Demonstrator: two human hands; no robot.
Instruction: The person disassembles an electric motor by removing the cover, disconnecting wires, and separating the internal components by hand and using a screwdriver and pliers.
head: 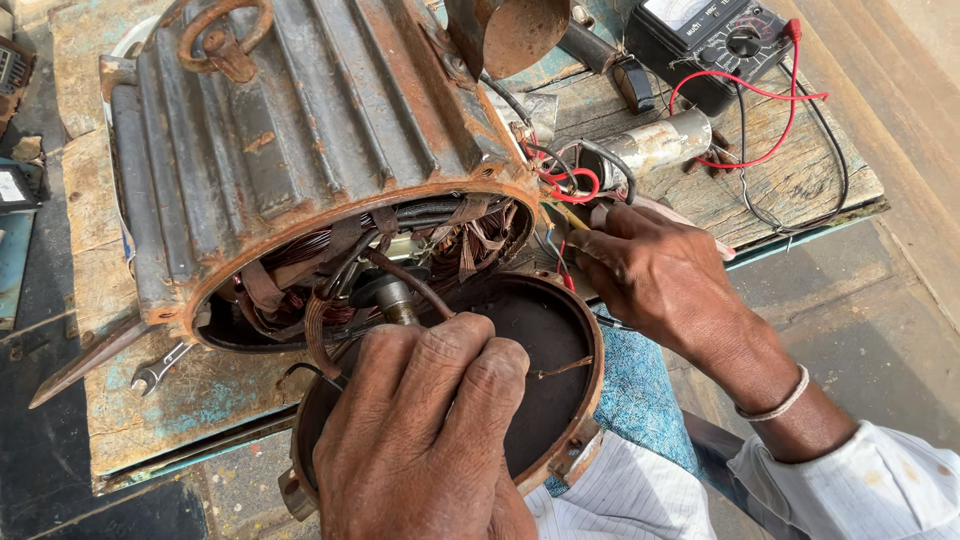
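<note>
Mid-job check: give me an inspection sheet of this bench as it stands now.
Surface: worn wooden bench top, paint flaking.
Job's things: rusty ribbed motor housing lying on its side, open end showing copper windings; round end cover below the opening.
Clutter: wrench, cylindrical capacitor, black multimeter.
Hands: left hand closed by the shaft; right hand pinching wires beside the housing.
Cables: red and black meter leads looped across the bench.
Surroundings: concrete floor.
</note>
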